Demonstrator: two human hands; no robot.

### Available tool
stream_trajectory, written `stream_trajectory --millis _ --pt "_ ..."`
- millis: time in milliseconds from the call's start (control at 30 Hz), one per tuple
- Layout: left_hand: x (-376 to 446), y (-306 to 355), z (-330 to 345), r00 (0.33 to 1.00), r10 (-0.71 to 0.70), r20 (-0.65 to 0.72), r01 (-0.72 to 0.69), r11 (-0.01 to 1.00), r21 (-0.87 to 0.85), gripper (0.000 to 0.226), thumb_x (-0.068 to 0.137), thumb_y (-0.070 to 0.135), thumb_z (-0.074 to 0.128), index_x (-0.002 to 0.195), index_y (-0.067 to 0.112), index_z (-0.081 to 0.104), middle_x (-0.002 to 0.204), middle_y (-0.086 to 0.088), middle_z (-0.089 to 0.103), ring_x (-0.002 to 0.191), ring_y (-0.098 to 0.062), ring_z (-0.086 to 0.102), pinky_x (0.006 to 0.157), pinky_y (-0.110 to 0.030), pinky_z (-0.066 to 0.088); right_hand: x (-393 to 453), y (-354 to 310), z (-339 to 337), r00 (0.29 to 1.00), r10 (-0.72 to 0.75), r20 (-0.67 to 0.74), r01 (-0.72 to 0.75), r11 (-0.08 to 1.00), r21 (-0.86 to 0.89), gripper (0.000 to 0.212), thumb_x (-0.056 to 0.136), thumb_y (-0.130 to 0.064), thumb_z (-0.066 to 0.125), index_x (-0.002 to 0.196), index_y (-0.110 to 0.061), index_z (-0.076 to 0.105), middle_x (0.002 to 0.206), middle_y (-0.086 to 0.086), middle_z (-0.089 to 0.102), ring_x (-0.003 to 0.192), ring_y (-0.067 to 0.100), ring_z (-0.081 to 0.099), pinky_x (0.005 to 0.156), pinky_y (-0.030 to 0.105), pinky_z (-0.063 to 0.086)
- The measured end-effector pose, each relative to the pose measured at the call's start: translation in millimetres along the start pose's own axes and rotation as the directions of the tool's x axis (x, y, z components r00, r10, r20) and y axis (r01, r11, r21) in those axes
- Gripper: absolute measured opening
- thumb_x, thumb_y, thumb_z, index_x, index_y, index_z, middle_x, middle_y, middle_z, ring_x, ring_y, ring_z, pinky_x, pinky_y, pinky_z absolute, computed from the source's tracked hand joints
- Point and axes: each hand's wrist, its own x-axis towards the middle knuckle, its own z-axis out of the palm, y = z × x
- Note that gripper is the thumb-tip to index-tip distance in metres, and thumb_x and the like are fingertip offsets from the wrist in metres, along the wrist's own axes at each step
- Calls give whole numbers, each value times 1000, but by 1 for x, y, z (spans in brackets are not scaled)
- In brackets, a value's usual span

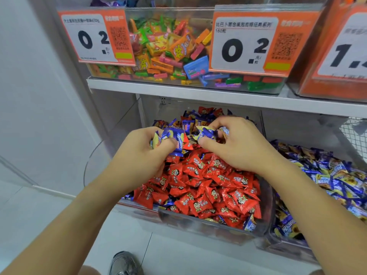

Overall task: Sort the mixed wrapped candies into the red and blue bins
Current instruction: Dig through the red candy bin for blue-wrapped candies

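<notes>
While both hands work over the clear plastic bin (198, 227), crinkly red candies (200, 187) with a cartoon face fill its front and middle, and glossy blue-and-yellow candies (190, 120) mix in toward its back edge. The left hand (139, 155) clutches several blue wrappers in curled fingers; the right hand (236, 143) pinches another few. A neighbouring bin (286, 245) at the right holds the blue candy pile (325, 175).
</notes>
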Motion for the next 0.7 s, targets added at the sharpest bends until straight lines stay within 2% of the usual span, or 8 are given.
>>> stream_trajectory --millis 67,133,200,300,433,500,600,700 --pt "0 5 9 1000 4 22 -3 1000 -30 28 94 28 55 85 2 59 49 -14 60 42 -16 43 46 -23 34 -10 -8 -6 1000 -6 19 5 997 75 24 85 -53 65 88 -29 62 81 -8 65 73 10 60 66 24 46" --pt "-1 13 18 998 5 57 2 992 -123 21 96 26 53 87 9 59 55 -12 66 43 -20 42 47 -27 32 -24 -15 -9 999 -20 41 15 990 137 27 87 -51 60 80 -25 56 68 -11 58 60 6 51 55 18 37" --pt "-4 25 29 996 21 82 2 963 -269 20 99 22 50 94 6 60 64 -16 70 42 -25 45 46 -30 35 -37 -18 -10 999 -9 36 1 977 211 35 91 -45 56 72 -16 49 56 -10 47 52 8 38 51 22 32" --pt "-13 47 48 991 81 103 -33 915 -403 26 100 22 50 102 -3 58 78 -21 70 55 -31 66 47 -40 51 -56 -15 -18 999 48 18 -51 951 304 43 97 -33 51 63 -9 40 47 -8 38 48 9 31 47 25 28" --pt "-18 66 78 981 140 132 -81 925 -372 20 99 18 53 97 -2 51 72 -18 67 53 -28 68 47 -37 56 -80 4 -43 994 99 -34 -88 967 240 49 98 -33 49 57 -17 28 44 -5 28 45 12 24 44 25 25" --pt "-17 76 93 979 126 158 -61 931 -361 14 98 13 53 98 -1 51 67 -15 71 46 -29 62 48 -34 51 -93 21 -59 982 179 -55 -160 956 246 52 99 -39 46 57 -9 35 46 -3 30 43 12 26 45 26 24" --pt "-15 100 121 960 101 260 -8 942 -337 9 94 9 55 100 3 51 64 -13 71 36 -20 50 44 -22 40 -111 62 -82 910 406 -84 -355 868 348 62 99 -50 45 69 2 58 42 -7 50 38 2 45 52 24 33" --pt "-8 120 160 903 246 351 -254 967 -24 16 87 16 63 100 16 53 70 0 69 50 -8 55 51 -20 42 -122 104 -94 871 487 -68 -446 841 308 62 95 -56 49 73 0 62 45 -9 54 41 3 43 57 31 34"
